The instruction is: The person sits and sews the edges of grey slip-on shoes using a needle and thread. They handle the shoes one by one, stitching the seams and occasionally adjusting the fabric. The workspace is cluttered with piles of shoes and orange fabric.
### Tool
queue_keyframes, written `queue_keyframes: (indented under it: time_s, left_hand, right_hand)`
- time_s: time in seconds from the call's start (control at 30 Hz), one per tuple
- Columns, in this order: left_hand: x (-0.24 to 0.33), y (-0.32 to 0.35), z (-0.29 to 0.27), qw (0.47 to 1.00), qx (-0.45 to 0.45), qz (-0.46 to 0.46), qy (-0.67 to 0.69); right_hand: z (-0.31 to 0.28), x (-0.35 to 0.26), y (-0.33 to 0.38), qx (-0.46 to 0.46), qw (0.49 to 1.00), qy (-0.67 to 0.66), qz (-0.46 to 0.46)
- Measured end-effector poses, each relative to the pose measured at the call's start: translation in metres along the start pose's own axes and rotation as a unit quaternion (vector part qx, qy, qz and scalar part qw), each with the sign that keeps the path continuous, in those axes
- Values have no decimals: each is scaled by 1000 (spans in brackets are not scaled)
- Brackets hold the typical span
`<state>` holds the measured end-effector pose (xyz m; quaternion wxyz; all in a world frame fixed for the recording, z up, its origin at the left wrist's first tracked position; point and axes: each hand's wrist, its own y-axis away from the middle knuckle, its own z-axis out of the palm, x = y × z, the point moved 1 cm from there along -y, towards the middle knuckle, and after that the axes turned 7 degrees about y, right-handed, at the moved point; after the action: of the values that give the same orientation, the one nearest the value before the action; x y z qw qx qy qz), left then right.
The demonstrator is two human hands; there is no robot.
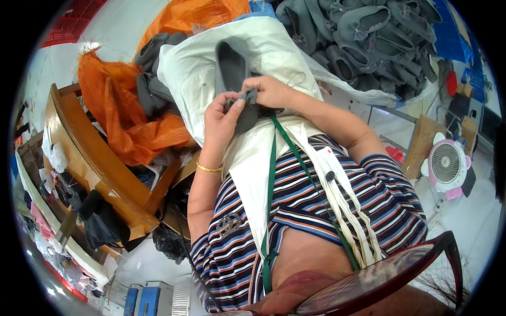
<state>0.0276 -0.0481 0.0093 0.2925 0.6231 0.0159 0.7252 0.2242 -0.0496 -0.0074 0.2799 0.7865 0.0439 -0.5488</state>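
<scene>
A grey cloth shoe (pixel 233 68) lies on the white cloth over my lap, its opening facing up. My left hand (pixel 221 118) pinches the near end of the shoe between thumb and fingers; a gold bracelet sits on that wrist. My right hand (pixel 271 90) grips the same end from the right, fingers closed on a grey fabric bit (pixel 249 96). The two hands touch at the shoe's heel. A thin thread loops on the cloth just right of my right hand.
A heap of grey shoes (pixel 369 37) fills the upper right. An orange sack (pixel 126 110) holding more grey shoes (pixel 150 79) lies left. A wooden chair (pixel 89 158) stands at left, a small white-and-pink fan (pixel 447 164) at right.
</scene>
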Motion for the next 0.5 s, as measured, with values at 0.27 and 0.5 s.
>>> queue_keyframes:
  time_s: [0.27,0.5]
  left_hand:
    - [2,5,5,999,23,-3,-38]
    - [-7,1,-4,970,-13,93,-224]
  right_hand:
    - [-19,-28,18,132,980,83,-122]
    - [0,-56,24,280,859,245,-352]
